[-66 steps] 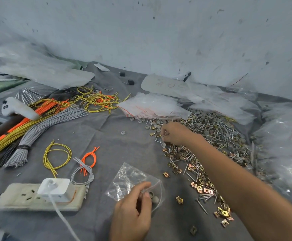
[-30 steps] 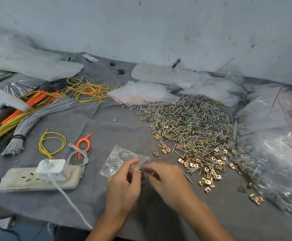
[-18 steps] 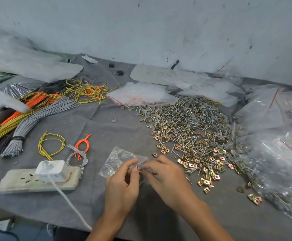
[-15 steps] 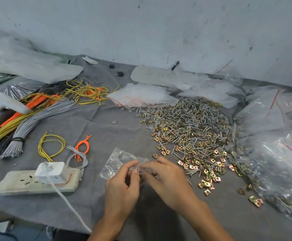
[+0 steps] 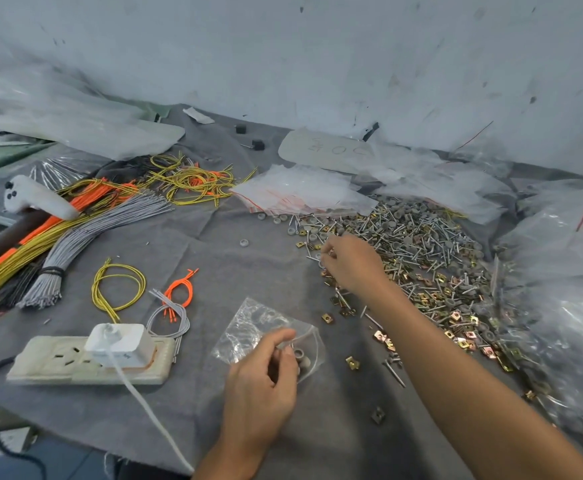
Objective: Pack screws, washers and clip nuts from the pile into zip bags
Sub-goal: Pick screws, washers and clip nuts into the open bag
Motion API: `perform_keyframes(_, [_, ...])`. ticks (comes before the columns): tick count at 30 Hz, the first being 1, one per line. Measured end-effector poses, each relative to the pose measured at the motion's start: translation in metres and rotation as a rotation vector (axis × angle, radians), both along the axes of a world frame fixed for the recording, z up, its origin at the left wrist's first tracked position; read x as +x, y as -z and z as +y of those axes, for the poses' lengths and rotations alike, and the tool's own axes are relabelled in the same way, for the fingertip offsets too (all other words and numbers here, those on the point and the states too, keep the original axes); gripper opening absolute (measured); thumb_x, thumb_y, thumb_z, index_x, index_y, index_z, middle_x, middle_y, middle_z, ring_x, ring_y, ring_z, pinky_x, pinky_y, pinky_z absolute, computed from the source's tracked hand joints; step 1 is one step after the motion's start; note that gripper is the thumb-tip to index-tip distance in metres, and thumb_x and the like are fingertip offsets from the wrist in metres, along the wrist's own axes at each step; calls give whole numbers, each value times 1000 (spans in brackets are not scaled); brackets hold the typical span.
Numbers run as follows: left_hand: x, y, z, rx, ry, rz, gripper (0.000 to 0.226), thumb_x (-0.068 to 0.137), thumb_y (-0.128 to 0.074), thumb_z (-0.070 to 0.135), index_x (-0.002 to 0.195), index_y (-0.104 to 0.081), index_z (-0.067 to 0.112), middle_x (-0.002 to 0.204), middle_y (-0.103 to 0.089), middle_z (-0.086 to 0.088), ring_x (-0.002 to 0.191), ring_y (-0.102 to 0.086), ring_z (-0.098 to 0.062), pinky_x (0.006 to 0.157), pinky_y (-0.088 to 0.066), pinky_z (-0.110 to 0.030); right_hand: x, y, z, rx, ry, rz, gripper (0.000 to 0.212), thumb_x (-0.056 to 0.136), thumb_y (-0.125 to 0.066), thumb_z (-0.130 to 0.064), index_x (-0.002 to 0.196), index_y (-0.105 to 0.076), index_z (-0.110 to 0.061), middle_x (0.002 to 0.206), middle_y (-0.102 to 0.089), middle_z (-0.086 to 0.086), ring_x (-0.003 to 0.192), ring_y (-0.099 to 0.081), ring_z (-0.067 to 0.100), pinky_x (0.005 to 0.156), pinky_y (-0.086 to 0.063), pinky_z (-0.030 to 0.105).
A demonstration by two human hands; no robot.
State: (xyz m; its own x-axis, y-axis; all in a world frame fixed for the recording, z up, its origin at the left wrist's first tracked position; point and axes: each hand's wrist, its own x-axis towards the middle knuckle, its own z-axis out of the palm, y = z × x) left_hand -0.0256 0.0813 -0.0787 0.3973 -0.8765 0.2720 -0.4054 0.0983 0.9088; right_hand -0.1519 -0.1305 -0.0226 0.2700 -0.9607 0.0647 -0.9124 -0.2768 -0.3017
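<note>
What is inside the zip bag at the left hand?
Two grey washers show through the zip bag near its mouth. The left hand covers part of it, so more may be hidden.

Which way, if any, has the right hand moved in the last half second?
Yes. The right hand has left the zip bag that the left hand holds and reached away from the person to the left edge of the pile.

A power strip [image 5: 51, 358] lies near bundled wires [image 5: 85, 237].
</note>
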Motion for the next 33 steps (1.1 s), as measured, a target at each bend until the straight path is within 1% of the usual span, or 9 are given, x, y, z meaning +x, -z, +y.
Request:
perform_keyframes(3, [1,-1,0,1,2,-4,23,89,-57,28,106,-72,34,74,-68,19,70,-68,-1,71,-57,-32,6,3,-9,2,-23,76,15,98,-59,-31,101,-71,-23,121,-63,6,107,-62,30,86,-52,42])
perform_keyframes(7, [1,0,-1,5,8,1,24,89,-58,28,108,-73,29,74,-68,16,72,-69,-3,72,-58,-36,5,5,-11,-32,-36,145,18,98,-55,-22,88,-69,-16,107,-62,4,104,-62,31,76,-52,40])
perform_keyframes(12, [1,-1,0,-2,10,-8,25,89,-57,28,107,-73,27,72,-68,17,69,-67,-2,70,-56,-30,-5,3,0,47,-67,85,15,103,-48,-21,101,-61,-15,129,-58,12,132,-46,34,97,-47,46])
perform_keyframes(14, [0,-3,0,-3,2,-17,24,88,-57,28,106,-74,28,70,-65,20,64,-62,3,67,-50,-19,-12,-1,14,15,-71,-65,12,103,-50,-23,99,-60,-17,120,-59,4,123,-50,27,93,-45,41])
perform_keyframes(16, [0,-4,0,-8,-9,-19,24,88,-57,27,105,-74,27,69,-64,24,62,-59,5,64,-43,-11,-22,-5,37,1,-79,-233,10,101,-54,-25,93,-60,-24,101,-56,-10,101,-55,14,82,-43,33])
perform_keyframes(19, [0,-3,-1,-4,-15,-12,25,88,-57,27,106,-74,27,69,-66,23,64,-61,5,67,-48,-16,-37,-6,83,13,-82,-409,10,99,-60,-26,89,-61,-29,86,-57,-14,76,-53,1,66,-38,20])
perform_keyframes(23, [0,0,-2,-3,-25,-25,25,89,-56,30,107,-73,29,70,-66,21,65,-62,4,69,-51,-24,-46,2,146,26,-125,-622,11,95,-66,-20,87,-65,-26,72,-58,-11,65,-52,8,60,-37,19])
perform_keyframes(28, [0,2,-2,1,-19,-23,24,90,-56,31,108,-72,29,71,-65,21,62,-59,1,67,-51,-29,-32,18,172,-55,-183,-503,8,93,-70,-24,88,-66,-28,67,-48,-14,65,-49,6,63,-36,20])
perform_keyframes(33, [0,1,-2,7,-27,-37,25,89,-56,33,108,-72,31,88,-69,26,76,-66,3,74,-52,-25,-17,24,168,-136,-153,-460,3,92,-71,-28,91,-70,-26,65,-40,-16,66,-43,4,66,-44,34])
